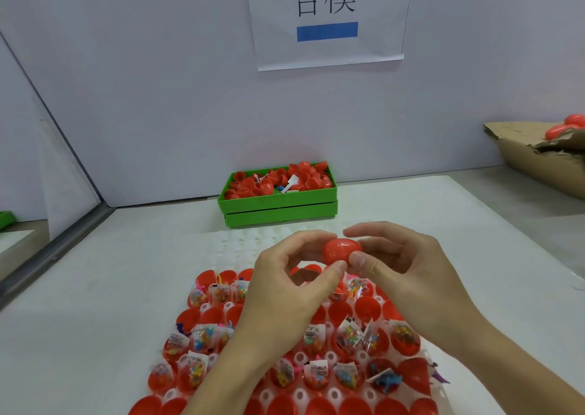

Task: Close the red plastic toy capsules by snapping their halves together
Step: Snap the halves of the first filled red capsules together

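Together, left hand (285,275) and right hand (402,265) around capsule (342,250).

Bright, even light floods the scene from overhead, soft and diffuse, so shadows stay faint. A pale one sits under the green plastic slatted crate (278,210) on the white foam table mat (110,288). A small white glare spot shines on the glossy red egg-shaped capsule (342,250). Wide-angle distortion bends the grey metal partition edge (53,246) at left and tilts the white paper wall sign (329,18). Focus is slightly soft overall; the torn brown cardboard box (544,161) at the right edge looks smeared.
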`<move>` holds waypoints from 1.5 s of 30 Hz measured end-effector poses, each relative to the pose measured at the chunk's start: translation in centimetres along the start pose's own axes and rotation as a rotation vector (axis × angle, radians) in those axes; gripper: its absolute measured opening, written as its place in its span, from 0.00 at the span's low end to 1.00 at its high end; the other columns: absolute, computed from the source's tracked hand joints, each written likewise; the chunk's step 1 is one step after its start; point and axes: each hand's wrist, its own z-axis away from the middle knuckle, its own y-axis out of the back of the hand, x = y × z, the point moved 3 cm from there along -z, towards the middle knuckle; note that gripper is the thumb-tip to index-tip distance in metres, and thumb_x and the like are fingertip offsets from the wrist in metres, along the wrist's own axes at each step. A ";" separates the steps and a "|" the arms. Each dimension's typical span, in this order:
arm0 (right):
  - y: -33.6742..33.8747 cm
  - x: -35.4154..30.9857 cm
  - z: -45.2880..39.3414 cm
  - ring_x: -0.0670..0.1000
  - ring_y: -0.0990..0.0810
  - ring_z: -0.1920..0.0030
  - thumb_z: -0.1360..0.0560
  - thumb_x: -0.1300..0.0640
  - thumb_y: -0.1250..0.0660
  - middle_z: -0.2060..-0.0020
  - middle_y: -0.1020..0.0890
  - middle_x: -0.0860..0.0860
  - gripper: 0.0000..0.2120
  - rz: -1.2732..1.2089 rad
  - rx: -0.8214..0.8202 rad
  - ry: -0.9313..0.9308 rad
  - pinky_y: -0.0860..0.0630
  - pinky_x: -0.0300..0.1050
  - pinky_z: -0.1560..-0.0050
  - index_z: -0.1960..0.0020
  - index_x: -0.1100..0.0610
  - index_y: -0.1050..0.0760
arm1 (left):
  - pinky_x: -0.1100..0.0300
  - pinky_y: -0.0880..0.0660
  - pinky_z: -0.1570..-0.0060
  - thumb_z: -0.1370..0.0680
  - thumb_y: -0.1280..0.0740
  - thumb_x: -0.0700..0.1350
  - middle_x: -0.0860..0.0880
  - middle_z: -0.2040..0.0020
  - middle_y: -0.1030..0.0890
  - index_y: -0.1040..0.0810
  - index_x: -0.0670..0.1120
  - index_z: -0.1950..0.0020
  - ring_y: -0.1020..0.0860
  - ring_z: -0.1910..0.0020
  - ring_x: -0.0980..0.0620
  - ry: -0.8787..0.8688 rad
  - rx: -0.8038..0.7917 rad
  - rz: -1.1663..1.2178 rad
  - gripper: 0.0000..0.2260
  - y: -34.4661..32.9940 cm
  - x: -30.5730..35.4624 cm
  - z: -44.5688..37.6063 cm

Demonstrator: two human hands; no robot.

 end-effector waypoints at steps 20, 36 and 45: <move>0.2 -0.3 -0.1 0.49 0.14 0.61 0.32 0.68 0.25 0.63 0.13 0.49 0.12 0.051 0.080 0.040 0.18 0.38 0.59 0.59 0.51 0.15 | 0.70 0.22 0.60 0.31 0.23 0.33 0.56 0.62 0.14 0.15 0.50 0.53 0.16 0.61 0.59 0.079 0.074 -0.059 0.13 -0.2 0.7 0.5; 1.6 -0.9 -0.5 0.51 0.16 0.58 0.26 0.48 0.38 0.58 0.14 0.47 0.18 0.078 0.080 0.111 0.19 0.40 0.61 0.38 0.48 0.22 | 0.57 0.18 0.60 0.22 0.38 0.45 0.31 0.49 0.17 0.20 0.33 0.46 0.15 0.51 0.39 0.442 0.236 1.049 0.16 1.1 0.7 -0.4; 0.9 -0.7 -0.2 0.47 0.14 0.58 0.29 0.51 0.33 0.59 0.14 0.45 0.13 0.087 0.069 0.096 0.20 0.32 0.59 0.46 0.49 0.20 | 0.61 0.20 0.60 0.33 0.26 0.48 0.44 0.54 0.14 0.21 0.42 0.45 0.15 0.55 0.49 0.334 0.289 0.709 0.20 1.0 -0.2 -0.6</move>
